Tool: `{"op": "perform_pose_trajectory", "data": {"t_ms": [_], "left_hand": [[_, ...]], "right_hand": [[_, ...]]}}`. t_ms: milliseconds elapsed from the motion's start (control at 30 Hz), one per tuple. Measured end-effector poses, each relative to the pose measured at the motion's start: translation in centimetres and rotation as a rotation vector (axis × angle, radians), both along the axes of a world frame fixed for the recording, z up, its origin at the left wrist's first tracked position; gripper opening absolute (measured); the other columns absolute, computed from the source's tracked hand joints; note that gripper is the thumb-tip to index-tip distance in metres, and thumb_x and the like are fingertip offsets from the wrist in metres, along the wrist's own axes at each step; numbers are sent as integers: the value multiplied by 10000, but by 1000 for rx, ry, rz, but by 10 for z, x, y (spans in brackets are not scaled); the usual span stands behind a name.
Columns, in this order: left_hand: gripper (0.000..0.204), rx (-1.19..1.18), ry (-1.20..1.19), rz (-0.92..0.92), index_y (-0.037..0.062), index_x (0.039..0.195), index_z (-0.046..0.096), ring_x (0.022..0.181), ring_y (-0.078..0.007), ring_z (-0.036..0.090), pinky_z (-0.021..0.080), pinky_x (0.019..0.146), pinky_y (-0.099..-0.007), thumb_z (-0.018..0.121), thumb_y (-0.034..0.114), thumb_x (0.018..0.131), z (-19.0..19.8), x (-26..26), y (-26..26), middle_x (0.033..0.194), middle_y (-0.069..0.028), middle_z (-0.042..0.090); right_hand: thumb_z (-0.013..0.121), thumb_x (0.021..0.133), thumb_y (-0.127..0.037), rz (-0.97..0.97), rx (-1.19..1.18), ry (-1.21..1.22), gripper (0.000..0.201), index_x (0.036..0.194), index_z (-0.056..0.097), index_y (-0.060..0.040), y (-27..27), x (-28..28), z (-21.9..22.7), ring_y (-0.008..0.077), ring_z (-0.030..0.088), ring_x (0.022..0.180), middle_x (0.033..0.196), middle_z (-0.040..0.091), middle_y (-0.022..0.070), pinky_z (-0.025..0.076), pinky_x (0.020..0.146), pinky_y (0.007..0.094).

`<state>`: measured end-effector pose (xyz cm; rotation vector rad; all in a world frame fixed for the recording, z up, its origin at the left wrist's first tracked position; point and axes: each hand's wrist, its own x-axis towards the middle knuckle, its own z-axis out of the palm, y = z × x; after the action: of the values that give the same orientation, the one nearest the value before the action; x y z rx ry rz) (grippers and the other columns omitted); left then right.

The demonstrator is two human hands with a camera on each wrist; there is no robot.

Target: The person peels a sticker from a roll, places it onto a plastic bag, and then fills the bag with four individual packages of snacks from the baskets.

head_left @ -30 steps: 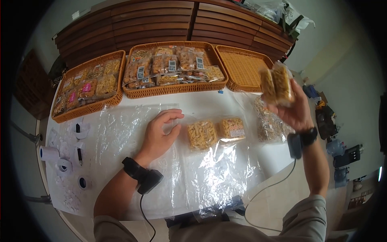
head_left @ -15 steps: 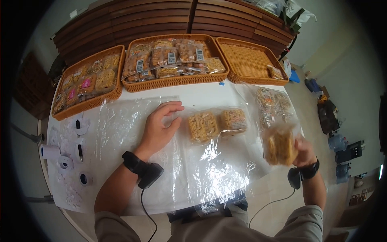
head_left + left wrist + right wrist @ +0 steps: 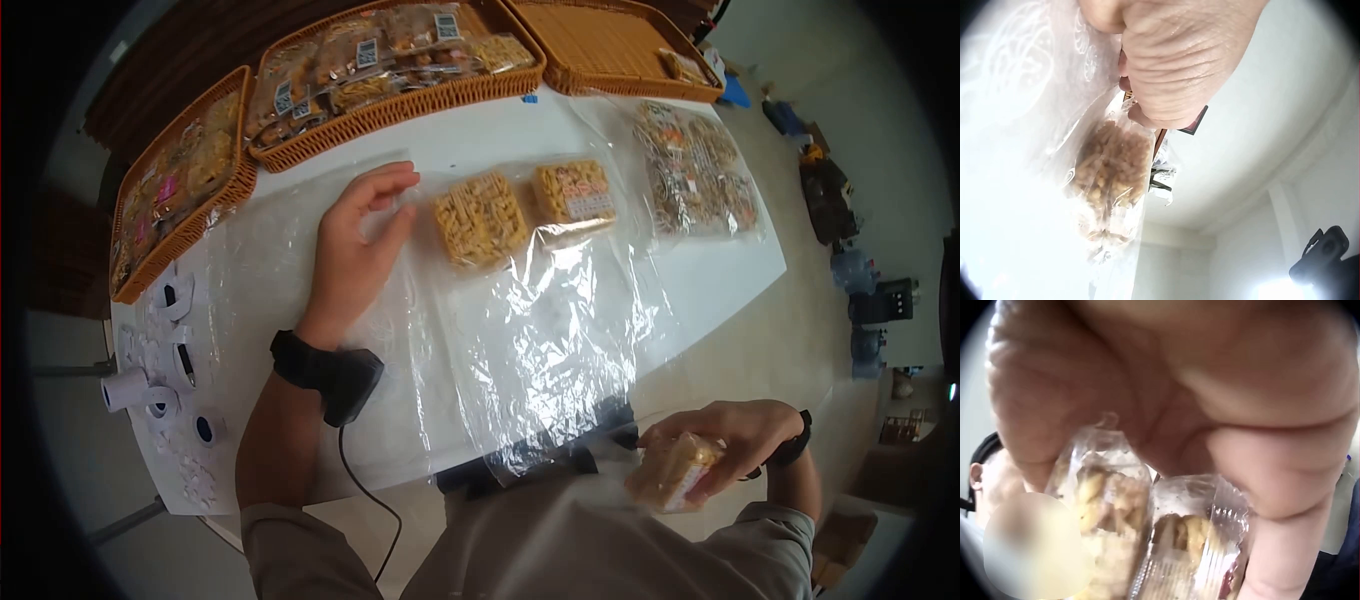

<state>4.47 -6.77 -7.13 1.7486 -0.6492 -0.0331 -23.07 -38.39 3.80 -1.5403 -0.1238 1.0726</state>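
Note:
My left hand (image 3: 360,240) rests on the clear plastic sheeting (image 3: 540,350), fingers loosely bent and nothing seen in them. Right of its fingertips lie two yellowish wrapped snack packs, a larger-looking one (image 3: 480,220) and one with a white label (image 3: 577,192). The left wrist view shows a wrapped snack pack (image 3: 1113,162) just past the fingers. Low at the front right, off the table edge and close to the body, my right hand (image 3: 745,435) grips wrapped snack packs (image 3: 680,470). Two of them, side by side, show under the palm in the right wrist view, one pack (image 3: 1113,512) left of the other (image 3: 1188,540).
A clear bag of several snack packs (image 3: 695,175) lies at the table's right. Behind stand a full wicker tray (image 3: 400,110) and another wicker tray (image 3: 610,75) holding one small pack (image 3: 683,67). A third filled tray (image 3: 180,215), tape rolls (image 3: 125,390) and a pen (image 3: 187,365) are left.
My right hand has carried the gripped packs from near the right tray down and toward the body. A small pack now shows in that tray. My left hand stays by the two packs; the view has tilted.

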Motion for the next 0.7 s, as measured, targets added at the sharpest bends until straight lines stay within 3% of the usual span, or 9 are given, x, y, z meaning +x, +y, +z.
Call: {"op": "perform_pose_trajectory", "data": {"t_ms": [100, 200, 233, 433, 533, 567, 700], "left_hand": [[292, 0, 24, -23, 19, 1183, 654, 1184, -168, 588, 425, 990, -300, 622, 6, 893, -3, 2, 1, 1313, -87, 636], [299, 6, 21, -24, 16, 1190, 647, 1187, -165, 585, 421, 994, -299, 621, 3, 892, -2, 2, 1, 1316, -90, 634], [301, 12, 17, -23, 15, 1192, 645, 1187, -165, 584, 419, 996, -300, 620, 1, 892, -2, 2, 1, 1316, -90, 633], [295, -4, 33, -28, 10, 1187, 645, 1185, -161, 581, 414, 1000, -297, 616, 0, 893, 0, 1, 1, 1315, -92, 632], [294, -8, 28, -29, 6, 1187, 644, 1170, -161, 590, 417, 999, -298, 617, 2, 894, 0, 1, 1, 1310, -89, 633], [295, -12, 31, -27, 5, 1187, 644, 1166, -161, 592, 417, 1000, -298, 617, 1, 894, 0, 0, 1, 1308, -88, 633], [297, -21, 43, -25, 5, 1189, 644, 1155, -161, 597, 416, 1001, -297, 617, -2, 893, 1, 0, 1, 1303, -86, 634]], "right_hand": [[780, 885, -180, -108, -42, 146, 702, 1461, 414, -15, 12, -7, -4, 218, 591, 1167, 1317, 603, 147, 500, 980, 339], [725, 931, -165, -177, 74, 113, 681, 1495, 368, -30, 15, -13, -18, 223, 544, 1227, 1363, 563, 148, 480, 1011, 358], [680, 963, -157, -174, 107, 163, 744, 1560, 249, -48, 16, -11, -17, 220, 510, 1247, 1391, 529, 128, 459, 1029, 361], [668, 972, -174, -7, 240, 123, 914, 1605, 16, -74, 22, 3, -23, 204, 543, 1200, 1325, 571, 100, 459, 1002, 327], [715, 937, -160, -30, 206, 361, 931, 1589, 67, -7, 31, 11, -21, 180, 515, 1222, 1360, 547, 135, 409, 1047, 318], [698, 957, -195, -2, 173, 398, 918, 1594, 59, -26, 32, 14, -21, 179, 494, 1238, 1383, 526, 136, 417, 1039, 313], [654, 980, -194, 76, 179, 266, 931, 1603, -29, -87, 37, 22, -28, 186, 515, 1218, 1376, 532, 121, 432, 1026, 314]]}}
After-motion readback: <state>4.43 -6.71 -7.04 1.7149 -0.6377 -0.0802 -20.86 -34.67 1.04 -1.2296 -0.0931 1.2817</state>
